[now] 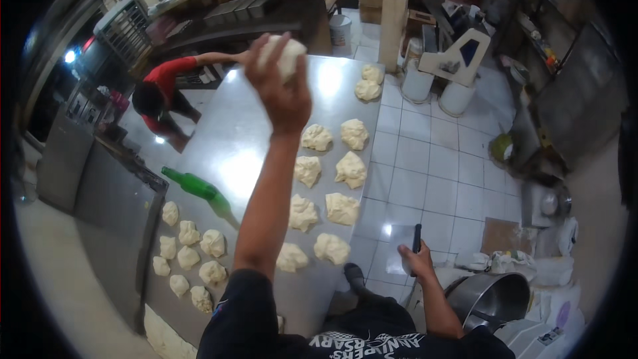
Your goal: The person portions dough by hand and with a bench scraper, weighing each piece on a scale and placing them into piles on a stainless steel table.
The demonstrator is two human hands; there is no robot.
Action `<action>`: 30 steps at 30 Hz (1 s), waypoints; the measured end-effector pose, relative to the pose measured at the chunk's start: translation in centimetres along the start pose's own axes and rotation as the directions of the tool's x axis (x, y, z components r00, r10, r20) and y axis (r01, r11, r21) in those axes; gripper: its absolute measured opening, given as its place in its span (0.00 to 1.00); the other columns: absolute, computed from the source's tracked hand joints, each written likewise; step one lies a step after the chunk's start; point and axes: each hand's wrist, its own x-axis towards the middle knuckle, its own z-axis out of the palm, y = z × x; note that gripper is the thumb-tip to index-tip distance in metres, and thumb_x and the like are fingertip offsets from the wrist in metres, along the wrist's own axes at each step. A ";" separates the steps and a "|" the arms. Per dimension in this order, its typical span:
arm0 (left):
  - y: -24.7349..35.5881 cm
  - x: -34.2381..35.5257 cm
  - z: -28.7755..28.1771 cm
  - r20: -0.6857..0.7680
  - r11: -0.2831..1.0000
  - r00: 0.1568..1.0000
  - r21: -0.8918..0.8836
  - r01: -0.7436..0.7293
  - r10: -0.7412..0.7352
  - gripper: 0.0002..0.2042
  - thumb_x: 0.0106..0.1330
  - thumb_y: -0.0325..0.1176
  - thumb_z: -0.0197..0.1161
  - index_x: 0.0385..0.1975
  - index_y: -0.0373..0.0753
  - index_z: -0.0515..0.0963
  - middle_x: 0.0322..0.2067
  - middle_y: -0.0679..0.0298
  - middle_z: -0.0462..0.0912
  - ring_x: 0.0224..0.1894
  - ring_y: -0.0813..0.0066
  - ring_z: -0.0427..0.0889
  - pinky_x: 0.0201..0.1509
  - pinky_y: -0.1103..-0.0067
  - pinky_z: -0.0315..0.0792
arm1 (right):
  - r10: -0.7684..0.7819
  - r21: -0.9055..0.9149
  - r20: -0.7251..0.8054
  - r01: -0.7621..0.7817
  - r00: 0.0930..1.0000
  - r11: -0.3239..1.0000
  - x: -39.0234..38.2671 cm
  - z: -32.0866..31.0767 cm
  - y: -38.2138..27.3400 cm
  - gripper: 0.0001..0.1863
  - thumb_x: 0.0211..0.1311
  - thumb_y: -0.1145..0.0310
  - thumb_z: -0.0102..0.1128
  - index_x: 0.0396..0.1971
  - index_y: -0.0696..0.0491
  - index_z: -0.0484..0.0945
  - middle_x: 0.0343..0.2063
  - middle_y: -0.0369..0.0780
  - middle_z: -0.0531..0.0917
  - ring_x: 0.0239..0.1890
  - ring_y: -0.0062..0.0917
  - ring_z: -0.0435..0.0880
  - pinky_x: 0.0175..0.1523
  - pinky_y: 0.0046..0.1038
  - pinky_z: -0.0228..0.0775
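Clamping its fingers on a dough lump (292, 60), the left hand (280, 90) is raised over the worktop (222, 119); beyond the worktop's right edge, the right hand's (419, 262) fingers close around a dark-handled scraper (417, 239). More dough pieces (342, 208) and a green bottle (199, 188) rest on the worktop.

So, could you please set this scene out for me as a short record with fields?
Left hand: raised, holding a dough lump
Right hand: holding a flat scraper with a dark handle
Metal table: larger dough pieces right of the left forearm, smaller pieces left of it
Bottle: green, left of that forearm
Co-worker: red top, beyond the table's left edge
Steel bowl: beside the right forearm
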 end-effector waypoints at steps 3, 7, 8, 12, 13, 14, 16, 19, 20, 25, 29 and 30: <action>-1.2 -6.7 7.1 0.581 0.758 0.486 0.521 0.394 -0.652 0.62 0.54 0.63 0.77 0.82 0.47 0.42 0.79 0.40 0.27 0.80 0.30 0.30 0.73 0.34 0.40 | -0.015 0.036 -0.035 0.016 0.999 0.999 0.9 -0.5 1.2 0.21 0.58 0.65 0.76 0.47 0.58 0.79 0.36 0.38 0.85 0.38 0.24 0.83 0.46 0.30 0.75; 0.5 -19.1 7.1 0.780 0.872 0.402 0.369 0.323 -0.479 0.68 0.47 0.65 0.80 0.82 0.53 0.36 0.78 0.39 0.20 0.79 0.25 0.25 0.71 0.30 0.38 | -0.019 -0.016 -0.020 0.019 1.000 1.000 1.4 -0.2 -0.5 0.23 0.59 0.64 0.75 0.50 0.58 0.79 0.38 0.39 0.85 0.39 0.25 0.83 0.47 0.29 0.75; 0.9 -22.6 5.1 0.791 0.864 0.393 0.314 0.394 -0.468 0.61 0.50 0.61 0.79 0.81 0.52 0.45 0.79 0.39 0.26 0.79 0.27 0.29 0.73 0.34 0.40 | -0.025 -0.010 0.011 0.025 1.000 1.000 1.9 0.6 -0.2 0.22 0.58 0.64 0.75 0.48 0.58 0.79 0.37 0.39 0.85 0.39 0.25 0.83 0.47 0.30 0.75; 7.6 -33.6 -9.1 0.721 0.827 0.483 0.223 0.516 -0.496 0.33 0.60 0.45 0.76 0.67 0.49 0.75 0.77 0.47 0.55 0.80 0.36 0.45 0.77 0.45 0.48 | -0.063 -0.128 0.155 0.083 0.986 0.988 2.9 4.3 -0.4 0.21 0.58 0.64 0.75 0.47 0.58 0.79 0.37 0.39 0.85 0.39 0.25 0.83 0.47 0.30 0.75; 9.7 -34.6 -13.3 0.683 0.808 0.501 0.232 0.542 -0.531 0.29 0.61 0.43 0.76 0.64 0.49 0.79 0.76 0.50 0.60 0.79 0.38 0.48 0.77 0.45 0.48 | -0.071 -0.152 0.197 0.102 0.978 0.983 2.9 5.3 -0.8 0.22 0.58 0.63 0.75 0.47 0.58 0.79 0.37 0.39 0.85 0.39 0.25 0.82 0.47 0.30 0.75; 11.1 -35.9 -17.3 0.646 0.775 0.492 0.260 0.576 -0.583 0.28 0.61 0.43 0.75 0.63 0.48 0.79 0.75 0.52 0.61 0.79 0.39 0.48 0.77 0.45 0.48 | -0.079 -0.184 0.254 0.128 0.964 0.975 2.9 6.7 -1.6 0.22 0.58 0.63 0.75 0.48 0.58 0.79 0.37 0.39 0.85 0.39 0.25 0.82 0.47 0.30 0.75; 14.6 -38.2 -25.7 0.553 0.687 0.456 0.333 0.646 -0.697 0.26 0.61 0.42 0.75 0.60 0.47 0.81 0.75 0.55 0.63 0.79 0.41 0.50 0.77 0.46 0.48 | -0.121 -0.215 0.390 0.218 0.913 0.952 3.0 9.7 -1.9 0.22 0.60 0.63 0.74 0.48 0.59 0.79 0.36 0.38 0.85 0.37 0.24 0.82 0.44 0.29 0.75; 17.8 -41.0 -36.6 0.338 0.489 0.355 0.638 0.594 -0.872 0.25 0.61 0.42 0.75 0.59 0.46 0.82 0.73 0.56 0.66 0.79 0.42 0.52 0.76 0.44 0.48 | -0.086 -0.348 0.555 0.325 0.827 0.879 1.8 14.0 -3.6 0.22 0.62 0.63 0.72 0.50 0.60 0.79 0.37 0.39 0.85 0.35 0.23 0.81 0.42 0.28 0.74; 19.1 -41.0 -39.9 0.249 0.400 0.326 0.717 0.571 -0.912 0.26 0.61 0.43 0.74 0.60 0.47 0.80 0.72 0.55 0.66 0.79 0.42 0.52 0.76 0.42 0.47 | -0.090 -0.299 0.645 0.359 0.759 0.884 -0.3 15.5 -4.6 0.22 0.62 0.62 0.71 0.50 0.60 0.79 0.37 0.39 0.85 0.35 0.23 0.82 0.42 0.28 0.74; 23.1 -43.1 -52.1 -0.248 -0.108 0.200 0.840 0.531 -0.948 0.41 0.54 0.54 0.77 0.69 0.48 0.72 0.74 0.52 0.60 0.79 0.41 0.48 0.74 0.37 0.45 | -0.107 -0.169 0.921 0.631 0.376 0.757 -5.6 24.2 -3.5 0.27 0.61 0.62 0.73 0.56 0.60 0.76 0.46 0.45 0.86 0.47 0.30 0.85 0.53 0.32 0.76; 24.4 -44.9 -54.1 -0.145 -0.068 0.079 0.794 0.604 -0.986 0.56 0.44 0.62 0.81 0.75 0.48 0.64 0.76 0.50 0.54 0.79 0.40 0.46 0.73 0.36 0.44 | -0.093 -0.070 0.984 0.804 0.154 0.590 -12.3 30.6 0.6 0.22 0.60 0.64 0.73 0.47 0.62 0.75 0.38 0.48 0.86 0.40 0.35 0.86 0.47 0.35 0.77; 24.0 -45.0 -53.6 -0.070 0.010 0.103 0.780 0.625 -0.992 0.59 0.42 0.64 0.82 0.76 0.48 0.62 0.76 0.49 0.53 0.79 0.40 0.47 0.73 0.35 0.45 | -0.089 -0.068 0.987 0.860 0.131 0.505 -14.4 31.7 1.5 0.21 0.60 0.64 0.72 0.44 0.61 0.75 0.35 0.50 0.86 0.38 0.38 0.87 0.44 0.37 0.77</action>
